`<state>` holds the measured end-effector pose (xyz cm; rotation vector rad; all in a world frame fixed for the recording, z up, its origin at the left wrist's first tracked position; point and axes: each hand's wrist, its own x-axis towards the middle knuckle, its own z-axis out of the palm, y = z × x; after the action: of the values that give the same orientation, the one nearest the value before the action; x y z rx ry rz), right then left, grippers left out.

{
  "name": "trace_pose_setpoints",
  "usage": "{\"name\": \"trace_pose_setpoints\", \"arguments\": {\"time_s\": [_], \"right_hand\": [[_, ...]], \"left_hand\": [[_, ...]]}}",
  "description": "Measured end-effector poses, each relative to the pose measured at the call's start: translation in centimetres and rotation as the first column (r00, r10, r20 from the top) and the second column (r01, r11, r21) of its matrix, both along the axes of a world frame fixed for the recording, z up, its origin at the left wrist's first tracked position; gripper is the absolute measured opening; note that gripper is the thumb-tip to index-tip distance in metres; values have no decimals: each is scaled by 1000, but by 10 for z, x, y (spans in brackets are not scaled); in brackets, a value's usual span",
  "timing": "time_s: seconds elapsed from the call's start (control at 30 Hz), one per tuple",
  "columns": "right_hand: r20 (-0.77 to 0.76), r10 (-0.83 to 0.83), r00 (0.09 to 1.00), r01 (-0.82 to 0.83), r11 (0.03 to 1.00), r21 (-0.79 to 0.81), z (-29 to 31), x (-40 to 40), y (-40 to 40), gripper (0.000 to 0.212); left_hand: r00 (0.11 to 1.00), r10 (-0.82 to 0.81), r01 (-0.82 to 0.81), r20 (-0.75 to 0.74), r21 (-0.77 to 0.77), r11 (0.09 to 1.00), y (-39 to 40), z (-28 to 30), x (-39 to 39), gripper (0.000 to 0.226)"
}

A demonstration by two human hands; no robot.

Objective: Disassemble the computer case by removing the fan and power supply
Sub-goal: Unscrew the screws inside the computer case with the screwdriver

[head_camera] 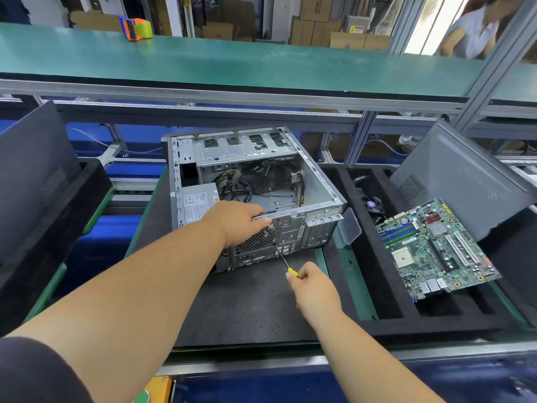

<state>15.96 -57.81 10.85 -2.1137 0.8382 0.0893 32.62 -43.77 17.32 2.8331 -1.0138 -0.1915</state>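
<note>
Left hand (236, 221) clamps the rear top edge of the open computer case (255, 181) at center; right hand (312, 289), at five o'clock, grips a screwdriver (283, 257) tipped against the fan grille (260, 238).

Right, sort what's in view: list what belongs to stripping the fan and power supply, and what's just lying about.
In the job:
computer case
fan grille
power supply
screwdriver
left hand, gripping the case's rear edge
right hand, holding the screwdriver

Lying about:
motherboard
side panel
loose fan
tape dispenser
</note>
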Motion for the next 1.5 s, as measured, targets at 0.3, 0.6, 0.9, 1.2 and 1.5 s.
{"name": "trace_pose_setpoints", "arguments": {"time_s": [0.3, 0.6, 0.9, 1.2, 1.5], "right_hand": [[-10, -113, 994, 108, 921, 374, -7, 9, 2, 27], [-216, -220, 951, 277, 300, 913, -6, 2, -6, 37], [-27, -153, 988, 147, 865, 479, -12, 7, 0, 34], [-38, 144, 989, -148, 931, -333, -5, -1, -2, 35], [-161, -272, 949, 221, 210, 952, -6, 5, -5, 39]], "left_hand": [[1000, -1, 1, -17, -3, 1000, 0, 3, -2, 45], [1000, -6, 6, -22, -5, 1000, 0, 4, -2, 45], [999, 4, -4, -33, -6, 1000, 1, 3, -2, 48], [999, 4, -5, -44, -12, 1000, 1, 4, -2, 48], [999, 0, 0, -42, -6, 1000, 1, 4, -2, 47]]}}
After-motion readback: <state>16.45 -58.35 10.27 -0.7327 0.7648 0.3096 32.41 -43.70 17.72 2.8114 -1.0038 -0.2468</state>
